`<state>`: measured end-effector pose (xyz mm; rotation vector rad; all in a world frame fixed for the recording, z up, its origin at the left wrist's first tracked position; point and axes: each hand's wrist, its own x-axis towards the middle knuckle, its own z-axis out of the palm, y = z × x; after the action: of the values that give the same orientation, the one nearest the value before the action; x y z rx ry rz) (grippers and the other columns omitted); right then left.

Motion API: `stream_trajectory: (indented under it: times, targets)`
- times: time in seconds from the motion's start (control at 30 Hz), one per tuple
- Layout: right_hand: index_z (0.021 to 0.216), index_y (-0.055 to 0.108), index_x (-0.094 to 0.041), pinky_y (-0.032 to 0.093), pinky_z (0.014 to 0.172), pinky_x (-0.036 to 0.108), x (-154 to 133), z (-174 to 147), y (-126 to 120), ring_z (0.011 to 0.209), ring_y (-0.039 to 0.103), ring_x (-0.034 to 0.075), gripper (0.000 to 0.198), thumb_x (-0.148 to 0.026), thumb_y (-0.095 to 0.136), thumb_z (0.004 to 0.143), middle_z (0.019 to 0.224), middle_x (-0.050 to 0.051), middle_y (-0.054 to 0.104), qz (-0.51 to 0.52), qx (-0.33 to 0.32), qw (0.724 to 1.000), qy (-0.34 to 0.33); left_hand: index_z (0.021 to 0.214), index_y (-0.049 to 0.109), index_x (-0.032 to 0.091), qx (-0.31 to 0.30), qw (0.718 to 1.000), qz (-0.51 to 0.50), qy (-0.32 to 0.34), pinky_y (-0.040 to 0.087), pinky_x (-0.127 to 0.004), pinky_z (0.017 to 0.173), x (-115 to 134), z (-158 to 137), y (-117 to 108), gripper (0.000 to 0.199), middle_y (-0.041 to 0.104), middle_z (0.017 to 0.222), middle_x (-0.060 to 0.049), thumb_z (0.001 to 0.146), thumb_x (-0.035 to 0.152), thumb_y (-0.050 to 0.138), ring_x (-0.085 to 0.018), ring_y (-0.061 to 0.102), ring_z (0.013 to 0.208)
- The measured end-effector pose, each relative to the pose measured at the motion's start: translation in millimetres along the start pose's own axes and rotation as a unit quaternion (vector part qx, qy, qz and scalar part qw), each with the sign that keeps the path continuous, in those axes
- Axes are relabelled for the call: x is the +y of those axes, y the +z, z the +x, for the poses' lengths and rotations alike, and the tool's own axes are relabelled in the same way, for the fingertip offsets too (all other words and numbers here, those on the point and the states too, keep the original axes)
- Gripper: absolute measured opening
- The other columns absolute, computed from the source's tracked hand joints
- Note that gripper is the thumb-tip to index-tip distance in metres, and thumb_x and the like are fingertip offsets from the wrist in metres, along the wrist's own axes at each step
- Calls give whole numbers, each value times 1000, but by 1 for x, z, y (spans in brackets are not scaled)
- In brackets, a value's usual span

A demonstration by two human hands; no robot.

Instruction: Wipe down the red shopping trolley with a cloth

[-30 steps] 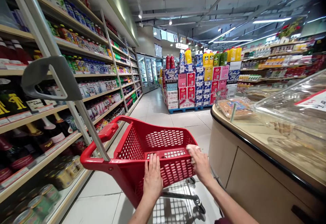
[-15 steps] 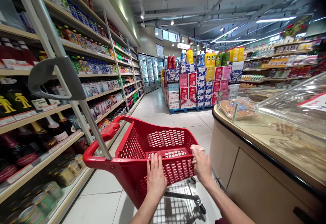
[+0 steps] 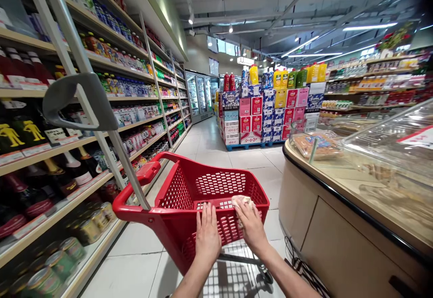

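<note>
A red plastic shopping cart [image 3: 165, 215] with perforated basket walls stands right before me. On its near rim rests my left hand [image 3: 207, 237], fingers stretched out and holding nothing. My right hand [image 3: 252, 229] is further right on the same rim, pressing a pale crumpled cloth [image 3: 242, 200] against it. Part of the cloth is hidden under the fingers. A slanted metal pole with a grey loop handle [image 3: 105, 104] rises from the cart's left end. The visible inside of the basket shows only red lattice.
Tall shelves [image 3: 128, 155] of bottles and cans run along the left. To the right stands a curved counter [image 3: 304, 212] with packaged food under clear covers; black cables [image 3: 299, 266] lie at its foot. Stacked drink boxes [image 3: 250, 124] stand on a blue pallet ahead.
My right hand has slid leftward along the rim with the cloth, from the cart's right corner toward my left hand. My left hand has stayed on the rim.
</note>
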<state>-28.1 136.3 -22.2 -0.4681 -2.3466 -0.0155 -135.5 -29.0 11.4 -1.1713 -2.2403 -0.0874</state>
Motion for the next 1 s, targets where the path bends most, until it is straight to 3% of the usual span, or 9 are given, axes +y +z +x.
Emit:
stream_trajectory:
  times: [0.03,0.17,0.23,0.37,0.43,0.57,0.77,0.93,1.0]
  targets:
    - [130,38,-23,20,103,42,3,-1,-1,122,35,17,65,1,30,70,130,2,46,-1,1,1000,1,132,29,8,0,1000,2,6,14,-43,108,-1,0,0,69,29,140,-12,67,22,47,-26,14,132]
    - [130,38,-20,27,98,48,13,-5,-5,121,37,22,61,-2,29,72,128,7,47,-39,39,985,164,133,27,9,-9,1000,2,18,15,-43,108,-2,-1,0,70,29,141,-10,67,22,47,-26,13,132]
    - [131,35,-19,23,101,48,3,-4,-3,123,34,20,64,1,28,70,130,6,45,-30,43,989,138,133,28,9,-12,1000,2,11,15,-43,107,-1,-1,0,70,29,140,-11,68,22,47,-26,13,132]
    - [131,36,-21,18,105,42,-18,1,0,125,32,16,66,3,30,70,133,1,42,19,11,999,-37,133,28,8,-15,1000,6,9,14,-44,107,-1,-1,0,69,27,141,-13,68,22,47,-26,14,132]
    - [128,41,-22,22,103,43,-11,2,0,122,36,17,63,2,30,71,129,2,47,13,8,1000,-7,133,28,8,-19,1000,3,19,14,-44,107,-2,-2,0,68,27,141,-12,69,22,46,-26,14,131]
    - [127,43,-20,25,99,48,1,3,0,118,41,21,60,0,28,72,124,7,51,-24,39,987,153,133,28,8,-14,1000,0,21,14,-44,107,-1,-2,-1,68,29,140,-12,69,22,47,-26,14,131]
    - [132,33,-25,22,103,41,-29,7,-1,123,35,16,70,2,32,68,131,1,44,49,7,998,-40,133,27,11,1,1000,9,15,15,-44,107,0,-3,2,70,28,141,-12,68,21,49,-26,13,132]
    - [130,37,-21,25,100,48,2,-1,-1,121,37,22,62,-1,28,72,128,6,48,-6,40,987,153,133,29,10,-1,1000,-6,17,17,-44,106,2,-4,5,67,29,140,-13,69,20,48,-26,15,131]
    - [132,34,-20,22,102,47,0,-5,2,123,35,21,63,-1,30,72,130,6,45,-3,44,992,119,133,29,10,2,1000,-16,11,19,-45,106,5,-4,6,68,29,140,-13,68,19,49,-27,15,131]
